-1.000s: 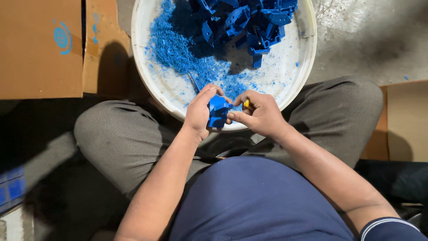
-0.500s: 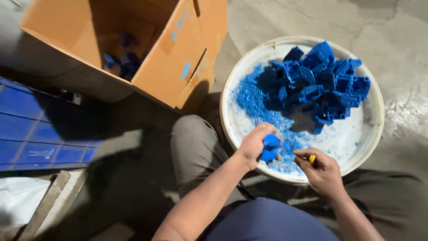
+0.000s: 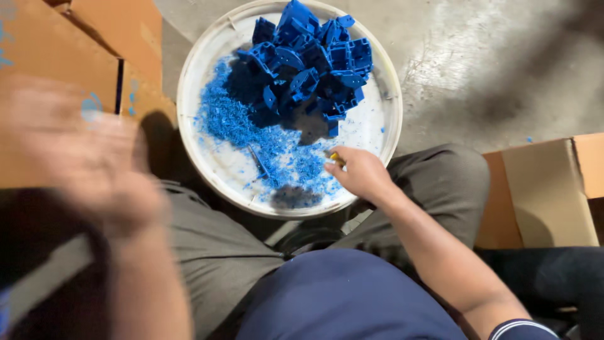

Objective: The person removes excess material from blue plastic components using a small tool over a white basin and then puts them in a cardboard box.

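Left hand swung out to the side, right hand kept at the basin with a small tool

The left hand is seen only as a blur over the cardboard box at the left, so it cannot be told whether its fingers are released or clenched, or whether a blue part is carried. The right hand is clenched on a small yellow-handled tool at the near edge of the white basin, beside the blue shavings; the heap of blue plastic parts lies at the far side. A risk is judged: with the view turned and the left hand moving fast, the tool tip may be caught on the rim or the knee, and shavings may be scattered. Compared with half a second ago, the blue part is no longer held over the basin by the left hand, and the box is less in view.
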